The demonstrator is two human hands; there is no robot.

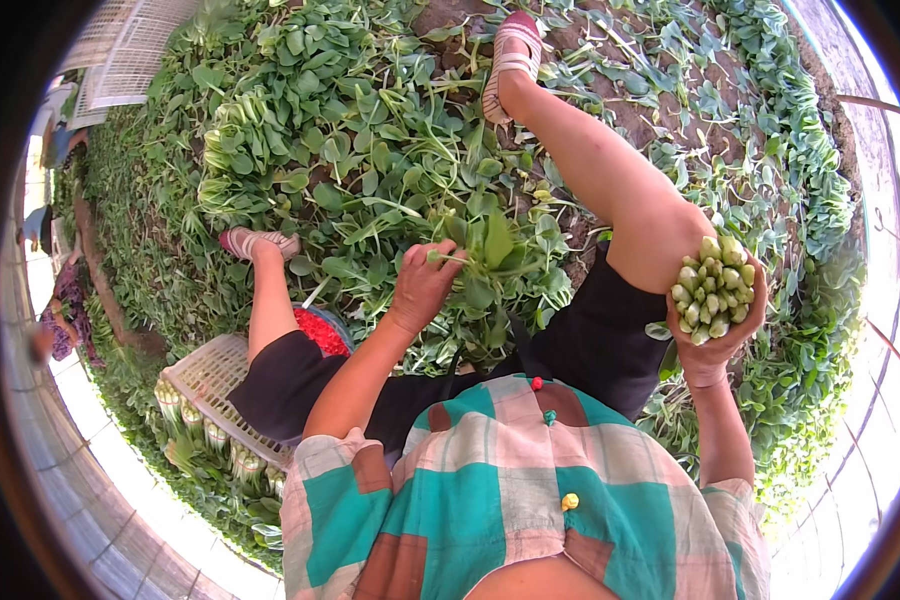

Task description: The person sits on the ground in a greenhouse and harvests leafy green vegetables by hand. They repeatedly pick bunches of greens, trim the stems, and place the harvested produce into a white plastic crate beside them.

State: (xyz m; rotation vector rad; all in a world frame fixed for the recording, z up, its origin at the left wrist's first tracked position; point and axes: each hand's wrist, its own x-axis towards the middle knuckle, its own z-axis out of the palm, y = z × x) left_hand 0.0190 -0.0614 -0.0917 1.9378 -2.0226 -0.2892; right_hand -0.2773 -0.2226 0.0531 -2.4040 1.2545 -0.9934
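My right hand [720, 345] is wrapped around a thick bunch of leafy greens [714, 291] beside my right knee. The bunch's pale cut stem ends face up, and its leaves are mostly hidden below my hand. Low over the bed, my left hand [426, 283] pinches a single leafy green plant [499, 240] by its stem. That plant's leaves are blurred and point to the right. Loose greens [375, 165] lie thickly on the soil between my spread legs.
Piled greens [244, 139] lie beyond my left foot. By my left leg are a container of small red pieces [321, 332] and a plastic crate [221, 367], with tied bundles [216, 435] beside it. White crates [131, 56] stand far left, near other people [67, 315].
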